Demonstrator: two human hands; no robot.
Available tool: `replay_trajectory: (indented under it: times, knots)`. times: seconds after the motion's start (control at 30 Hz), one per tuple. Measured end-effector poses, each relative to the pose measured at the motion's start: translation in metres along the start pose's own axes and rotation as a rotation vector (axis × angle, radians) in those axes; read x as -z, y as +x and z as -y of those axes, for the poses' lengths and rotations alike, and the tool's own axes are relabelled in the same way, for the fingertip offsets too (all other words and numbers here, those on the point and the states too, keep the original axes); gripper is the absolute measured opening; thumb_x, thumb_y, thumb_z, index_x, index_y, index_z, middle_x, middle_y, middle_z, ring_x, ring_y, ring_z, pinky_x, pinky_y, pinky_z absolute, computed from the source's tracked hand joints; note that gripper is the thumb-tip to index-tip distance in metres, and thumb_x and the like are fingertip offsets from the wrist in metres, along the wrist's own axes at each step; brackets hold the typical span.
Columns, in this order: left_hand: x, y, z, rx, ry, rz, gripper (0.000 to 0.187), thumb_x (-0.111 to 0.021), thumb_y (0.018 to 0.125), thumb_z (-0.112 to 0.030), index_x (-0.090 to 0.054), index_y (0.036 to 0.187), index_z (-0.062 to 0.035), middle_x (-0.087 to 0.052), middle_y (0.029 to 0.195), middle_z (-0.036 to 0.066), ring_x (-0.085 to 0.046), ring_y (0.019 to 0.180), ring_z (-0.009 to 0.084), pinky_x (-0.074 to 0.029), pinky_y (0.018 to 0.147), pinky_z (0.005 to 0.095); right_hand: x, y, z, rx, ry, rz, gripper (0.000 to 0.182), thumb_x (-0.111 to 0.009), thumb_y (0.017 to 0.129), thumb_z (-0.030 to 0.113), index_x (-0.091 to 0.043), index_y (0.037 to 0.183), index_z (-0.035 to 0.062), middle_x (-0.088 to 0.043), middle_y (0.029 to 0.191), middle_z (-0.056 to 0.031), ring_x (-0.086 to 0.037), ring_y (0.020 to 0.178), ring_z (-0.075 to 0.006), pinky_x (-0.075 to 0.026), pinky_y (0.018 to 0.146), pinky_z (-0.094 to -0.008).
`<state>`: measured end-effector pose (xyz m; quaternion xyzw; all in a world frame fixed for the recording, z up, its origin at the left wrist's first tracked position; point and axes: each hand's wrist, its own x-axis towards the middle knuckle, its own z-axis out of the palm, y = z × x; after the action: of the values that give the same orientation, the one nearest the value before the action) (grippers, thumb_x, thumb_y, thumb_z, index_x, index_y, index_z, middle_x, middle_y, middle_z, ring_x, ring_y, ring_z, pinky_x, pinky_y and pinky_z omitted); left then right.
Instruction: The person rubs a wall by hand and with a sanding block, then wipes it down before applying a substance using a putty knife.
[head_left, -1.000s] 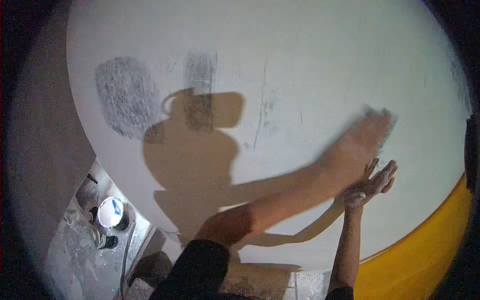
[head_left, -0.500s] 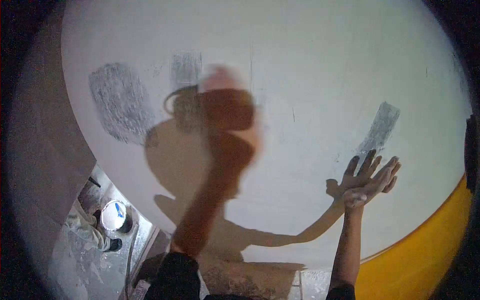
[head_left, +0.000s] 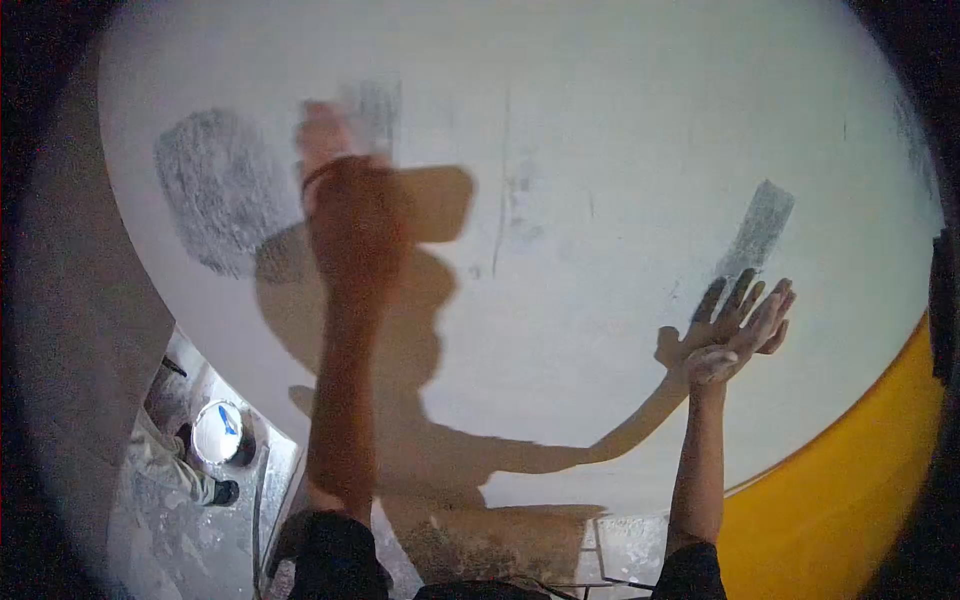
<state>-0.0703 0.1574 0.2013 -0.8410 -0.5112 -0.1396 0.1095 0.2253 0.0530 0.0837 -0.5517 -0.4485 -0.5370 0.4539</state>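
Observation:
A large pale curved surface (head_left: 600,130) fills most of the view. My left hand (head_left: 345,185) is raised in front of its left part, smeared by motion and partly in shadow. Whether it holds anything is too blurred to make out. Just left of it is a wide grey scuffed patch (head_left: 215,190); a smaller grey patch (head_left: 375,110) shows right behind the fingers. My right hand (head_left: 745,335) is at the surface on the right, fingers stretched out, nothing visible in it. Above it runs a narrow grey patch (head_left: 765,220).
At the lower left, a bucket (head_left: 218,432) with white contents and a blue object stands on a stained floor (head_left: 190,540). A person's trouser leg (head_left: 170,460) and dark shoe are beside it. A yellow surface (head_left: 830,480) curves along the lower right. Shadows cross the pale surface.
My left hand has moved left across the pale surface, closer to the wide grey patch. My right hand keeps its place below the narrow patch. The view has shifted slightly.

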Motion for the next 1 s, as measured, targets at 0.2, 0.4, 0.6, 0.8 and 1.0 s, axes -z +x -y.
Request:
replay_trajectory:
  times: [0.2, 0.4, 0.6, 0.8, 1.0]
  knots:
    - [-0.044, 0.029, -0.142, -0.399, -0.444, -1.064, 0.062, -0.055, 0.079, -0.026, -0.036, 0.128, 0.0081, -0.037, 0.135, 0.02, -0.035, 0.125, 0.0377, -0.029, 0.101, 0.0491, -0.009, 0.003, -0.012, 0.195, 0.031, -0.235, 0.057, -0.044, 0.09, 0.039, -0.039, 0.133, 0.0016, -0.039, 0.138, -0.0174, -0.026, 0.134, -0.0306, -0.009, 0.108, -0.0452]
    - [-0.06, 0.024, -0.189, -0.865, -0.429, -0.975, 0.063, -0.057, 0.077, -0.022, -0.037, 0.133, -0.0004, -0.041, 0.134, 0.016, -0.04, 0.123, 0.0293, -0.03, 0.104, 0.0395, -0.002, -0.009, -0.025, 0.048, 0.085, -0.012, 0.081, -0.016, 0.09, 0.062, -0.031, 0.137, -0.0018, -0.032, 0.143, -0.0145, -0.018, 0.137, -0.0319, -0.002, 0.11, -0.0456]
    - [-0.05, 0.018, -0.01, -0.127, 0.24, -1.105, 0.034, -0.051, 0.079, -0.017, -0.057, 0.109, -0.0009, -0.049, 0.121, 0.023, -0.045, 0.115, 0.0309, -0.035, 0.096, 0.0424, 0.0, 0.0, -0.011, 0.087, 0.137, -0.094, 0.076, -0.021, 0.092, 0.057, -0.038, 0.132, -0.0044, -0.04, 0.137, -0.0192, -0.022, 0.136, -0.0318, -0.006, 0.109, -0.0462]
    - [-0.061, 0.035, -0.066, 0.132, 0.059, -0.685, 0.04, -0.054, 0.078, -0.019, -0.057, 0.109, 0.0049, -0.048, 0.123, 0.028, -0.045, 0.117, 0.0389, -0.031, 0.101, 0.0469, 0.0, -0.003, -0.016, 0.114, 0.169, -0.053, 0.079, -0.009, 0.091, 0.058, -0.038, 0.133, -0.0035, -0.035, 0.14, -0.0182, -0.018, 0.137, -0.0326, -0.003, 0.111, -0.046]
    - [-0.069, 0.005, -0.214, -0.548, 0.349, -1.079, 0.06, -0.055, 0.077, -0.026, -0.044, 0.13, -0.0016, -0.025, 0.146, 0.015, -0.022, 0.136, 0.0277, -0.012, 0.111, 0.0415, -0.012, -0.01, -0.028, -0.008, 0.853, -0.158, 0.079, -0.016, 0.091, 0.059, -0.034, 0.135, -0.0033, -0.031, 0.143, -0.0175, -0.016, 0.137, -0.0326, -0.006, 0.111, -0.0482]
